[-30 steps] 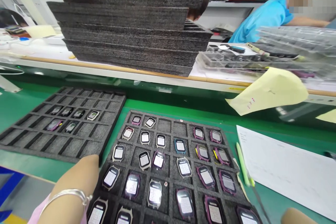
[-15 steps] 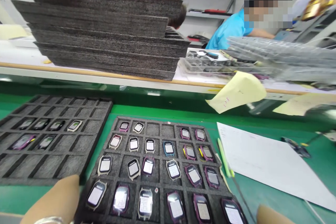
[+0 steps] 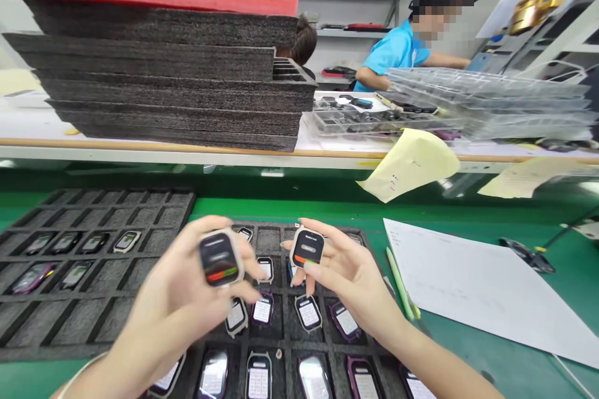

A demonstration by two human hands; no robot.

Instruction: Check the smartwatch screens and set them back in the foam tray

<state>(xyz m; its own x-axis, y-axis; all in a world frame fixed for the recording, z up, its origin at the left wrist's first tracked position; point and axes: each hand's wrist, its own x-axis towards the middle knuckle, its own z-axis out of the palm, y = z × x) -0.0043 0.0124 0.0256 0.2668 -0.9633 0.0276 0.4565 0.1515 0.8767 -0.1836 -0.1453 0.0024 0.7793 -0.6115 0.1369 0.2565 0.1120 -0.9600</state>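
Two smartwatch bodies without straps are held up over the middle foam tray [image 3: 285, 340]. My left hand [image 3: 173, 290] grips one, a smartwatch [image 3: 219, 260] with its lit screen facing me; red and green bars show at the bottom of that screen. Between the fingers and thumb of my right hand [image 3: 358, 277] is a second, pale-framed smartwatch [image 3: 307, 245] with a similar display. Below them, several watches lie in the tray's compartments, among them a purple-framed watch [image 3: 262, 310] and a silver one [image 3: 308, 313], their screens lit white. My hands cover part of the upper rows.
Another black foam tray [image 3: 119, 318] with several watches lies at the left. A green pen [image 3: 397, 277] and a white paper sheet [image 3: 468, 293] are at the right. Behind stand stacked foam trays [image 3: 178, 75] and clear plastic trays [image 3: 491, 96] on a shelf. A person in blue [image 3: 390, 53] works beyond.
Both hands have come up from the bottom edge to above the middle tray, each now showing a smartwatch in its fingers. The view has shifted slightly.
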